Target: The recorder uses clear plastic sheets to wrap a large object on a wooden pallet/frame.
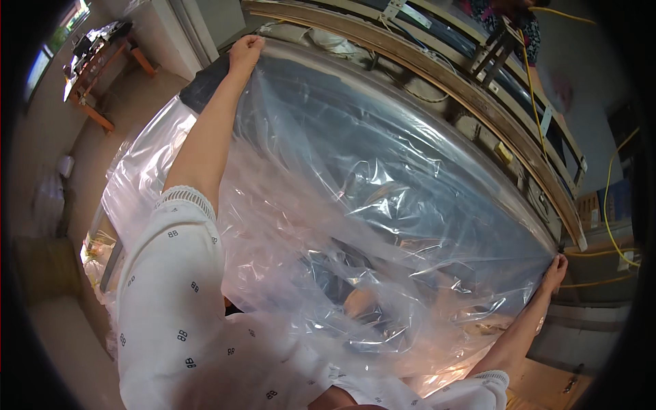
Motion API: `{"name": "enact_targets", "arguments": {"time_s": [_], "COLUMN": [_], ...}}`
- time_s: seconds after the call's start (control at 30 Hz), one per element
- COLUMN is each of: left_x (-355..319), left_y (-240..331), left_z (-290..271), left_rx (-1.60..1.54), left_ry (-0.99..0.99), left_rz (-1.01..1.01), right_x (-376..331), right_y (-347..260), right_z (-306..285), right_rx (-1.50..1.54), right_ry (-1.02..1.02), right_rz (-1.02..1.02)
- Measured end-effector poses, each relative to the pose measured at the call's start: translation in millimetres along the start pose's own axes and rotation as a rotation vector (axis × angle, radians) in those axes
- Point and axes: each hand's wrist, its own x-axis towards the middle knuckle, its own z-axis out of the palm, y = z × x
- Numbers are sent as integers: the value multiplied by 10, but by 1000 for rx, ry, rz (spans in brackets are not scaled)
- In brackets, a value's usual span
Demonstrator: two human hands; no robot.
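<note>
Clear plastic sheet [403, 184] spread wide in front of me, far edge running near a long wooden bar [444, 82]. Left hand [246, 55] pinched on its far-left corner, right hand [556, 270] clamped on the right corner; fingertips there look small, grip detail unclear.

The left arm [210, 140] reached well forward, almost straight, bare from around the elbow to the wrist. Its hand [246, 51] was closed, fingers curled in and fingertips pinched together toward the right. The right forearm [517, 339] slanted up and outward, and the right hand [557, 273] was pinched too, fingers bunched. The arms were spread wide, the left hand farther forward than the right.
</note>
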Motion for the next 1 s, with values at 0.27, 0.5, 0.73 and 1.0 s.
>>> {"name": "enact_targets", "arguments": {"time_s": [0.27,0.5,0.73,1.0], "left_x": [121,286,316,534], "left_y": [111,-10,-61,-248], "left_z": [285,209,197,181], "left_rx": [6,62,196,-457], "left_ry": [-99,-16,-80,45], "left_rz": [-13,-49,-76,-375], "right_x": [210,182,108,105], "right_y": [229,-179,-280,-360], "right_z": [-31,131,95,75], "right_rx": [-99,-248,-505,-347], "right_ry": [34,115,256,314], "right_rz": [5,28,43,156]}}
